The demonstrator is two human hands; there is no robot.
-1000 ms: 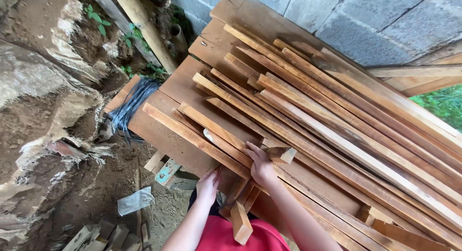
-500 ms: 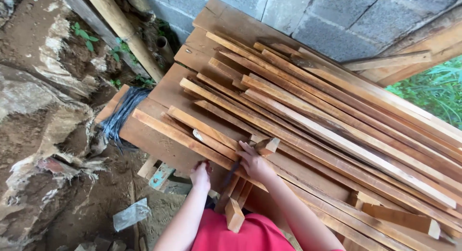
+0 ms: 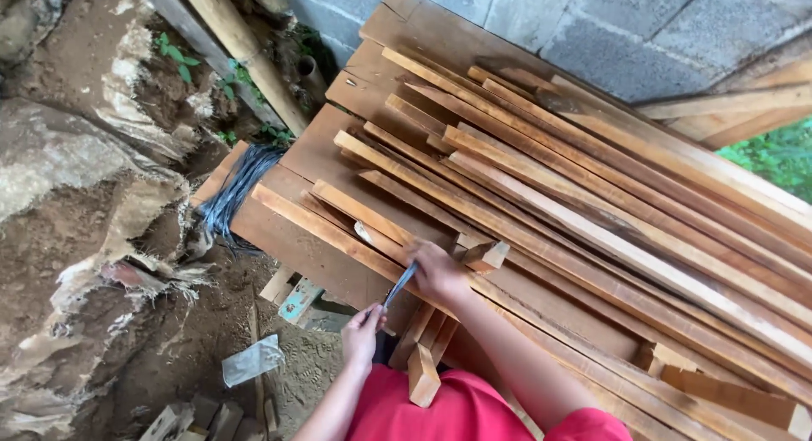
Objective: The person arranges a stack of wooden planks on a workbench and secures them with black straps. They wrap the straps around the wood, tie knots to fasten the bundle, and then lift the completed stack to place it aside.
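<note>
A pile of long wooden slats (image 3: 592, 213) lies across a wooden board table (image 3: 313, 162). My right hand (image 3: 436, 270) rests on the near end of the slats and grips one end of a thin blue-grey strap (image 3: 399, 285). My left hand (image 3: 362, 333), just off the table's near edge, pinches the strap's other end. A few short slats (image 3: 421, 356) stick out over the edge between my arms. A small loose wood block (image 3: 484, 255) sits right beside my right hand.
A bundle of blue-grey straps (image 3: 233, 191) hangs off the table's left edge. Earth and rock (image 3: 76, 238) rise at left, with a leaning pole (image 3: 241, 48). Behind stands a grey block wall (image 3: 592, 27). Scrap wood and plastic (image 3: 252, 361) litter the ground.
My two hands have drawn apart with the strap now stretched between them; the left hand has come back off the table edge. The view has shifted slightly.
</note>
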